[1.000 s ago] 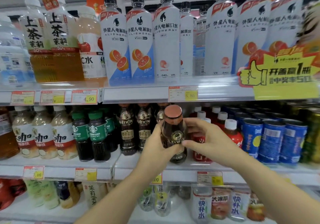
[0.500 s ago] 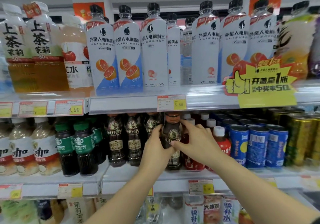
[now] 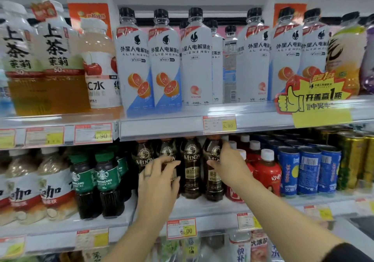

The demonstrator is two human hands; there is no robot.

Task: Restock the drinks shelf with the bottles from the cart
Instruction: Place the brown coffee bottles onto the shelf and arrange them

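The dark coffee bottle [image 3: 214,166] you carried a second ago now stands in its row on the shelf [image 3: 202,207], your right hand [image 3: 228,166] loosely around it, your left hand [image 3: 159,178] open by the neighbour, so this one is placed.

My right hand [image 3: 226,164] is wedged between the dark coffee bottle [image 3: 213,172] and the red bottles [image 3: 265,172] touching its back. The price rail [image 3: 202,128] hangs close above; open aisle behind my wrists.

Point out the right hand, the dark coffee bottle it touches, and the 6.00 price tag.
right hand [image 3: 228,161], head view, back of hand.
dark coffee bottle [image 3: 214,182], head view, lower label.
6.00 price tag [image 3: 181,228], head view, tag centre.
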